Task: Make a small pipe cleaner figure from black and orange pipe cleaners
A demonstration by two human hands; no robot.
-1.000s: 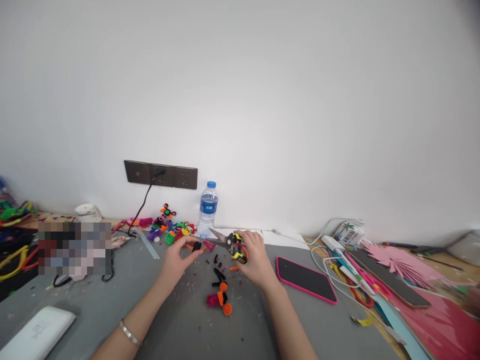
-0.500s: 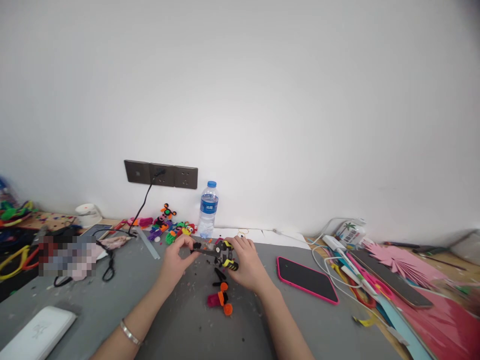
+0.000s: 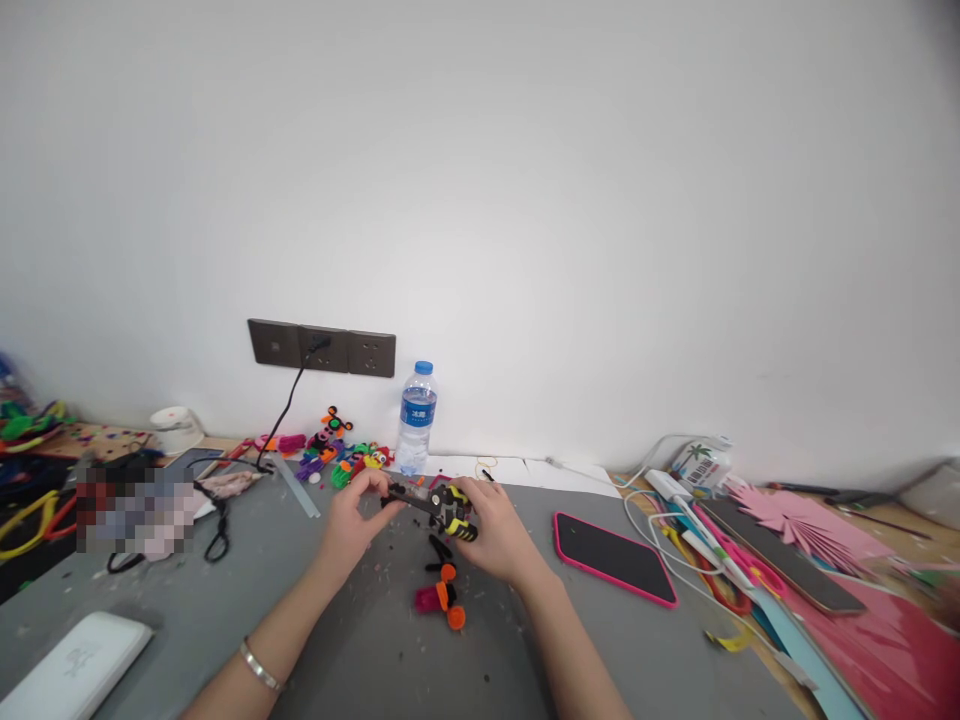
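Just in front of the water bottle, the right hand grips yellow-handled scissors while the left hand pinches a small black piece at the blades, above the grey tabletop.

**Where things lie on the table**

The bottle stands at the table's far edge, under the sockets. Small figures lie just left of it. Both hands meet before the bottle around the scissors. The phone lies right of them. A flat case sits at the near left corner.
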